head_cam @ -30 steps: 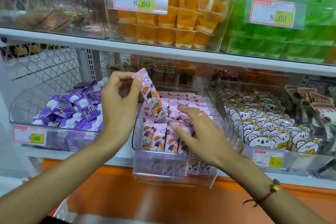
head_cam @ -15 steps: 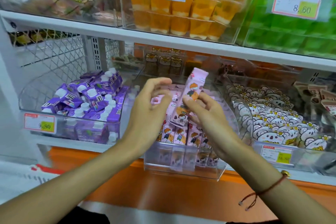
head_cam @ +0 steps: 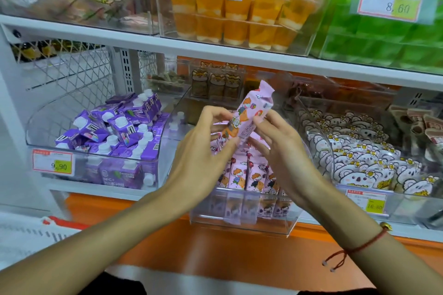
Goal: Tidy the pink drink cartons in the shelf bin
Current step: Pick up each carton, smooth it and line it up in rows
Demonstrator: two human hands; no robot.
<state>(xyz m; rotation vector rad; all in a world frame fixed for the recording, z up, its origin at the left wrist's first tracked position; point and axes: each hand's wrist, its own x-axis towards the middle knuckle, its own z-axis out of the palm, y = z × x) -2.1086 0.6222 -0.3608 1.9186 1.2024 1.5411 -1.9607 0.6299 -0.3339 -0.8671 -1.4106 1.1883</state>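
You are holding one pink carton [head_cam: 249, 115] tilted toward one o'clock, left hand [head_cam: 203, 151] and right hand [head_cam: 280, 148] both pinching it, above the clear bin [head_cam: 242, 223] of pink cartons [head_cam: 249, 177].

Pink carton [head_cam: 249, 112] printed with an orange-haired cartoon child; neighbouring cartons [head_cam: 115, 127] purple

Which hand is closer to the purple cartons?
Left. The left hand holds the pink carton just right of the purple cartons bin. The right hand grips the same carton from its far side, farther from them.
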